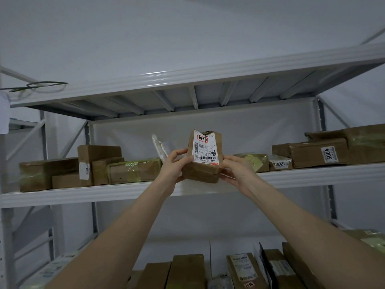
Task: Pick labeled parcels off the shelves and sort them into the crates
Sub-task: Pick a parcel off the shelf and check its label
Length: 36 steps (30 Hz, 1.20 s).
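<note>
Head view: your left hand (pixel 174 163) and right hand (pixel 235 168) clasp the brown parcel (pixel 203 159); keep its label (pixel 205 149) facing you, read, then lower.

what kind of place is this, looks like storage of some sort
Probably a parcel depot or stockroom. White metal shelving carries taped cardboard parcels, one numbered 3004. The left hand and right hand hold a brown parcel bearing a barcoded shipping label.

Brown parcel (pixel 203 163), white barcode label (pixel 205 148)
</note>
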Each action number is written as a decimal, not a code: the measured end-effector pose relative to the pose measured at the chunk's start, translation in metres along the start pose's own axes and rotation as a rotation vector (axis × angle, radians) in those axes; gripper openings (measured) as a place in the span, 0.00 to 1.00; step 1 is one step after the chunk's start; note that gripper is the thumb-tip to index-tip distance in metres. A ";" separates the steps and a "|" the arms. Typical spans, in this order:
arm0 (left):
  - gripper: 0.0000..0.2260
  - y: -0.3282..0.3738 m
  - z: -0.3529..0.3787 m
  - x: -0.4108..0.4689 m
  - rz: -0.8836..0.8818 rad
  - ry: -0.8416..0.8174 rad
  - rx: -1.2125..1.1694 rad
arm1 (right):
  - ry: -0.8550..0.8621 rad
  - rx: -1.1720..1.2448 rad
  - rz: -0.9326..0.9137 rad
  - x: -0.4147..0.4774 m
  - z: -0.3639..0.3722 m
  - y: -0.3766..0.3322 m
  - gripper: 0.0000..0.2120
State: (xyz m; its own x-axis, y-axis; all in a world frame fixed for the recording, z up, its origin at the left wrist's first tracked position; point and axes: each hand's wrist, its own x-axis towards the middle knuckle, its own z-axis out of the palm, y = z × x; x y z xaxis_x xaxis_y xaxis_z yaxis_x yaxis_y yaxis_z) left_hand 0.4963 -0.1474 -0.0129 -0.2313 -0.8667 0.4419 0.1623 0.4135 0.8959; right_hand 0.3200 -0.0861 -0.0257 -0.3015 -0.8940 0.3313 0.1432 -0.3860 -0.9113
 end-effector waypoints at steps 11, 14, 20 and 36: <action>0.09 -0.001 -0.013 -0.002 -0.031 -0.006 -0.071 | -0.138 -0.006 0.101 -0.004 0.009 0.002 0.20; 0.19 -0.002 -0.021 -0.004 -0.050 0.035 -0.030 | -0.108 -0.127 0.043 -0.004 0.008 0.002 0.14; 0.15 -0.006 -0.050 -0.027 -0.054 0.020 0.189 | -0.249 -0.380 0.027 -0.011 0.001 0.016 0.03; 0.13 -0.110 -0.129 -0.165 -0.580 0.230 0.201 | -0.387 -0.139 0.361 -0.068 0.053 0.146 0.44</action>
State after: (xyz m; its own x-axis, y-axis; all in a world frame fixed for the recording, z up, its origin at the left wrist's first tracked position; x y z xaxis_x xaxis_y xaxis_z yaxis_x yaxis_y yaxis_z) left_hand 0.6403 -0.0861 -0.1903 -0.0126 -0.9931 -0.1167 -0.1149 -0.1145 0.9868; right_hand 0.4118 -0.0935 -0.1678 0.1164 -0.9926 0.0337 0.0393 -0.0293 -0.9988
